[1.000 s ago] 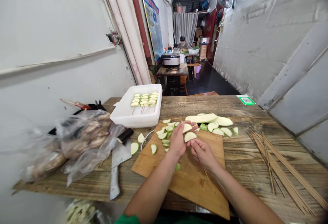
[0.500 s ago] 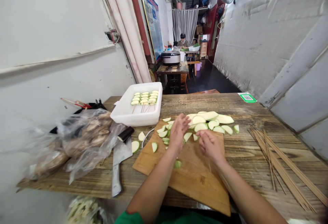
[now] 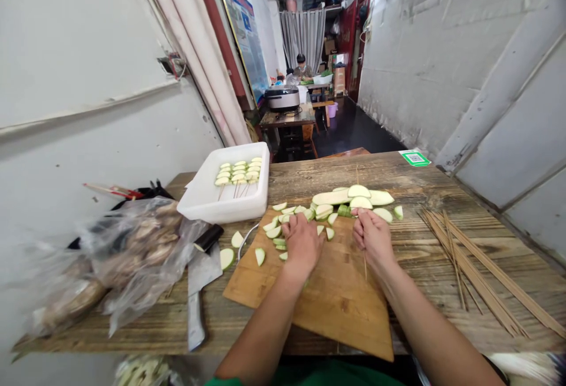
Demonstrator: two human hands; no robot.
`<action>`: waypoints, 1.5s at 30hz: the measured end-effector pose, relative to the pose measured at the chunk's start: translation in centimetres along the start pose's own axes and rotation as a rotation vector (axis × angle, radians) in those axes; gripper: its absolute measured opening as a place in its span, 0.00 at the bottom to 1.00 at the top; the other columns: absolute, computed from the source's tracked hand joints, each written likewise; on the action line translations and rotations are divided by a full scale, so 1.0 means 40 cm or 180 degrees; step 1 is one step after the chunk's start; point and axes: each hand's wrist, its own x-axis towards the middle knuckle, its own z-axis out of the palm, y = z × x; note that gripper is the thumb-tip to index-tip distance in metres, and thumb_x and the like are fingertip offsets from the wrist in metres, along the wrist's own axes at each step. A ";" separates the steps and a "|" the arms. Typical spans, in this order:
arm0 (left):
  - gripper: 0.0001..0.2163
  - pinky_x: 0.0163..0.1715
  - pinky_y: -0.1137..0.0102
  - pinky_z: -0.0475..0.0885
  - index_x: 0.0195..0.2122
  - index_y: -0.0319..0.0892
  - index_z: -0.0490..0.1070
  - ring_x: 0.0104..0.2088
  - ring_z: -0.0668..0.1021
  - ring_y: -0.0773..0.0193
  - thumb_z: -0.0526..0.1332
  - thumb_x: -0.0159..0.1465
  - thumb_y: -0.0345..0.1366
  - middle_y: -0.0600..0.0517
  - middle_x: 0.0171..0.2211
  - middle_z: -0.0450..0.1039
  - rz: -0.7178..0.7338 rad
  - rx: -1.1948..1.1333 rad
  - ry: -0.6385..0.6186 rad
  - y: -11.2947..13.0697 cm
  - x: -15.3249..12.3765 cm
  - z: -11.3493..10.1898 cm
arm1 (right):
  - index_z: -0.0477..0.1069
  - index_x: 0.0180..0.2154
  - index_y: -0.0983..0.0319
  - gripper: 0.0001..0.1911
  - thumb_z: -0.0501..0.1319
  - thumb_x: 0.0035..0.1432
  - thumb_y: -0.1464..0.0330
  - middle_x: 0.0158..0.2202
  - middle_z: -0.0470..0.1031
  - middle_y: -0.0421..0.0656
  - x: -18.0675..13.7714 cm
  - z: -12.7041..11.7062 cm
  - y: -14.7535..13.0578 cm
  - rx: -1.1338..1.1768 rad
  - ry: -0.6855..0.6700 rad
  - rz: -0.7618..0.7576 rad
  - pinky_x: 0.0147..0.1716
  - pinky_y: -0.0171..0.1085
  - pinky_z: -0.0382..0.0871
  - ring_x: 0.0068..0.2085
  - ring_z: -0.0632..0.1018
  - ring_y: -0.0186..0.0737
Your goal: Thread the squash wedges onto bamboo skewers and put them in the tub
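My left hand rests knuckles-up on the wooden cutting board, its fingers curled down over small pale green vegetable slices. My right hand is closed around a thin bamboo skewer that runs upright through the fist; two pale slices are threaded on its upper part. Behind both hands lies a heap of larger slices.
A white tray with finished skewers stands at the back left. A cleaver lies left of the board, beside plastic bags of food. Several loose bamboo skewers lie on the right. A person sits far down the corridor.
My left hand dropped from holding a slice up to lying curled over the slices on the board. My right hand moved right and up with the skewer, which now carries slices.
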 end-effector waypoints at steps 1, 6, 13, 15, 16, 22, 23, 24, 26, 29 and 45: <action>0.13 0.41 0.56 0.54 0.32 0.41 0.71 0.43 0.62 0.49 0.53 0.57 0.44 0.42 0.38 0.63 0.0020 -0.0013 -0.0039 0.003 -0.002 0.000 | 0.65 0.29 0.62 0.12 0.58 0.52 0.59 0.11 0.52 0.28 -0.001 0.001 0.000 -0.0016 -0.0026 0.0018 0.07 0.25 0.43 0.09 0.52 0.22; 0.08 0.43 0.56 0.54 0.31 0.42 0.70 0.45 0.63 0.50 0.59 0.53 0.39 0.43 0.41 0.65 0.0068 -0.0666 -0.0028 -0.003 0.002 -0.001 | 0.64 0.29 0.62 0.13 0.57 0.52 0.58 0.11 0.51 0.28 -0.011 0.009 0.003 -0.0134 -0.0113 0.0166 0.06 0.24 0.43 0.09 0.51 0.22; 0.13 0.29 0.72 0.65 0.37 0.41 0.66 0.27 0.72 0.67 0.60 0.53 0.42 0.51 0.29 0.69 -0.0842 -0.4386 0.0131 -0.027 0.045 0.008 | 0.65 0.30 0.64 0.16 0.56 0.53 0.56 0.11 0.53 0.28 -0.030 0.016 0.023 -0.0490 -0.0879 0.0221 0.07 0.25 0.44 0.10 0.51 0.22; 0.14 0.22 0.77 0.62 0.36 0.40 0.66 0.22 0.69 0.73 0.63 0.51 0.40 0.55 0.26 0.67 -0.1176 -0.5381 0.0011 -0.041 0.059 0.013 | 0.66 0.31 0.64 0.17 0.56 0.53 0.55 0.11 0.53 0.28 -0.036 0.016 0.029 -0.0690 -0.1216 0.0344 0.08 0.25 0.44 0.10 0.51 0.22; 0.14 0.20 0.79 0.60 0.35 0.39 0.67 0.21 0.68 0.75 0.64 0.50 0.38 0.56 0.25 0.66 -0.1310 -0.5784 0.0003 -0.050 0.065 0.015 | 0.66 0.31 0.64 0.17 0.55 0.53 0.55 0.11 0.53 0.28 -0.040 0.016 0.031 -0.0800 -0.1363 0.0389 0.08 0.25 0.44 0.10 0.51 0.22; 0.07 0.24 0.79 0.67 0.34 0.36 0.68 0.23 0.70 0.75 0.61 0.55 0.31 0.54 0.23 0.67 -0.2057 -0.7262 0.0069 -0.112 0.095 0.012 | 0.67 0.28 0.64 0.17 0.54 0.53 0.55 0.11 0.55 0.31 -0.078 0.039 0.042 -0.1386 -0.1722 0.0307 0.11 0.27 0.45 0.11 0.54 0.25; 0.05 0.27 0.77 0.69 0.34 0.36 0.68 0.25 0.73 0.73 0.59 0.56 0.30 0.52 0.25 0.68 -0.2201 -0.7380 0.0087 -0.118 0.098 0.010 | 0.68 0.27 0.64 0.17 0.54 0.54 0.56 0.11 0.56 0.31 -0.084 0.043 0.045 -0.1472 -0.1733 0.0272 0.12 0.27 0.46 0.12 0.55 0.25; 0.04 0.31 0.74 0.71 0.33 0.37 0.67 0.29 0.75 0.70 0.57 0.58 0.30 0.50 0.27 0.70 -0.2320 -0.7465 0.0104 -0.122 0.100 0.008 | 0.68 0.27 0.64 0.17 0.54 0.54 0.57 0.11 0.56 0.32 -0.090 0.047 0.050 -0.1553 -0.1730 0.0242 0.12 0.27 0.46 0.13 0.56 0.26; 0.03 0.38 0.67 0.72 0.33 0.37 0.66 0.36 0.76 0.64 0.55 0.59 0.29 0.47 0.32 0.72 -0.2483 -0.7495 0.0194 -0.129 0.102 0.006 | 0.69 0.26 0.64 0.16 0.54 0.53 0.58 0.12 0.57 0.33 -0.096 0.050 0.060 -0.1698 -0.1675 0.0204 0.14 0.28 0.47 0.14 0.57 0.27; 0.03 0.40 0.61 0.72 0.33 0.37 0.65 0.39 0.76 0.60 0.54 0.59 0.28 0.46 0.34 0.73 -0.2549 -0.7277 0.0353 -0.137 0.102 0.002 | 0.69 0.25 0.63 0.14 0.55 0.52 0.59 0.12 0.56 0.33 -0.095 0.048 0.074 -0.1887 -0.1575 0.0242 0.15 0.28 0.46 0.15 0.56 0.28; 0.03 0.39 0.62 0.73 0.33 0.35 0.65 0.39 0.77 0.56 0.55 0.58 0.27 0.43 0.34 0.73 -0.2377 -0.7003 -0.0056 -0.160 0.103 -0.001 | 0.68 0.26 0.63 0.16 0.53 0.52 0.58 0.12 0.55 0.32 -0.097 0.050 0.071 -0.1908 -0.1674 0.0439 0.16 0.29 0.45 0.15 0.55 0.28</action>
